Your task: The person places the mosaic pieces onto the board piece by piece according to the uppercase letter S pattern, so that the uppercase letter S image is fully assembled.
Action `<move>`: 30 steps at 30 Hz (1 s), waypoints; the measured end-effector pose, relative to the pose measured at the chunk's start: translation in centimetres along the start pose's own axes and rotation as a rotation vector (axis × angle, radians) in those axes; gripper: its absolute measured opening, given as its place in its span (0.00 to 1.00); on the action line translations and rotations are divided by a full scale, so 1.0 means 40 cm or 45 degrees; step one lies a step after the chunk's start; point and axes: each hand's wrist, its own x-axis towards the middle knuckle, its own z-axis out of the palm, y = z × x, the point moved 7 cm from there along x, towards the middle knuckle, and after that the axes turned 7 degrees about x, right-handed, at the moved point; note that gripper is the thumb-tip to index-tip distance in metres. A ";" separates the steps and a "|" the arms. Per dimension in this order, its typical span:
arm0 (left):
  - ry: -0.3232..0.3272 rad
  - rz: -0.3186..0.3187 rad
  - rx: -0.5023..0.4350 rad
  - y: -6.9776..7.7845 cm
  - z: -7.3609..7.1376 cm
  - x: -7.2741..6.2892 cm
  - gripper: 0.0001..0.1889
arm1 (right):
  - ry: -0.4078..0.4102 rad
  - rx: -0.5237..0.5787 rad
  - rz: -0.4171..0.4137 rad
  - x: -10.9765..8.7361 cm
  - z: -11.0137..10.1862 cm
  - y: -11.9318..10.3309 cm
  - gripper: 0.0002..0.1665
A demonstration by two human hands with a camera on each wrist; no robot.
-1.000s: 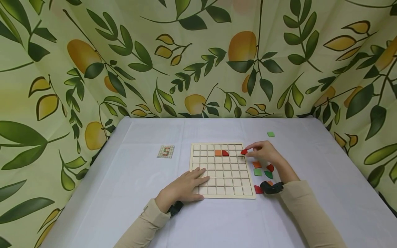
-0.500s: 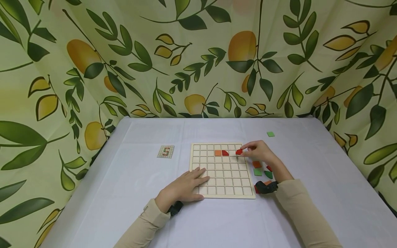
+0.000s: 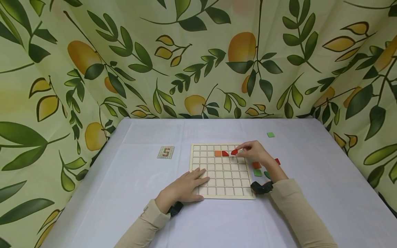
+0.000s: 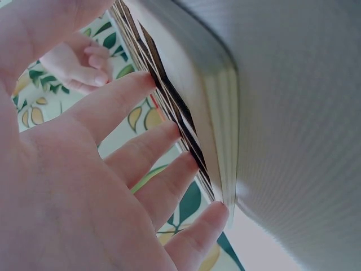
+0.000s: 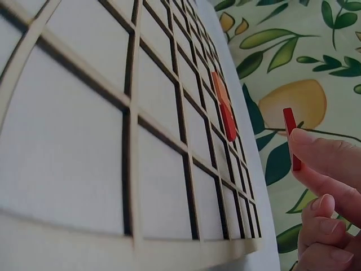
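A wooden grid board lies on the table. In its second row from the far edge sit an orange square tile and, touching its right side, a red quarter-circle tile. My right hand pinches another red tile between thumb and fingertips, just right of that pair; in the right wrist view this red tile shows edge-on, held off the board. My left hand rests with fingers spread on the board's near left part; in the left wrist view its fingertips touch the board's edge.
A small pattern card lies left of the board. Right of it are an orange-red tile, a light green square, and a red tile, partly behind my right forearm. Farther back lies another green square.
My right hand has carried the red tile leftward from the board's right edge, over the second row toward the placed red tile. My left hand has stayed put.
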 end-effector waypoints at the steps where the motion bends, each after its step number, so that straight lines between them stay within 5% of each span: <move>1: -0.004 -0.001 -0.006 -0.001 0.001 0.000 0.35 | -0.001 0.003 -0.004 0.001 0.003 -0.002 0.20; 16: 0.013 0.017 -0.014 0.002 -0.003 0.001 0.35 | -0.030 0.023 -0.136 0.012 0.045 -0.042 0.20; 30: -0.004 0.007 -0.016 0.005 -0.009 -0.002 0.35 | -0.039 0.139 -0.095 0.022 0.082 -0.049 0.21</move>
